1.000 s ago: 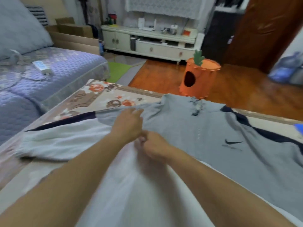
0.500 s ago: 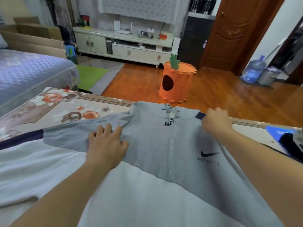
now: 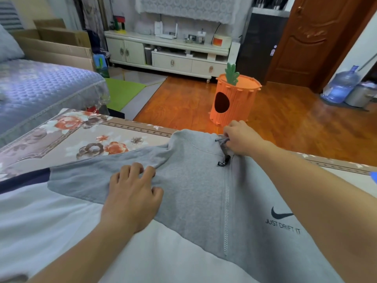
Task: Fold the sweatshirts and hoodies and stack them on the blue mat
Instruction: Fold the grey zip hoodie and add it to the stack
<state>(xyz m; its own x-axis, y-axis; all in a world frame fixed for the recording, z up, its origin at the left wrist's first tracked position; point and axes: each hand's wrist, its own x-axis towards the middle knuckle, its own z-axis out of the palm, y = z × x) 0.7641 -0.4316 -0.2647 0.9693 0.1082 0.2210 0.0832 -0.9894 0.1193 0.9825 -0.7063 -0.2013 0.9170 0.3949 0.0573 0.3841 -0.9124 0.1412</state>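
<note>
Home: sofa (image 3: 40,92), TV cabinet (image 3: 169,56)

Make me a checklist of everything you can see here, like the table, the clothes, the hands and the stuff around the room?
Surface: flowered cloth covers the table; the far left part is bare.
Job's things: grey and white sweatshirt lies flat, front up, zipper closed. Only a blue sliver shows at the right edge; cannot tell if it is the mat.
Clutter: nothing seen on the table.
Hands: left hand rests on the sweatshirt's shoulder, fingers bent. Right hand holds the collar by the drawstring.
Cables: thin wires by the devices on the white cabinet.
Surroundings: carrot-shaped orange bin on the wood floor, sofa, cardboard boxes, water jug, brown door.
</note>
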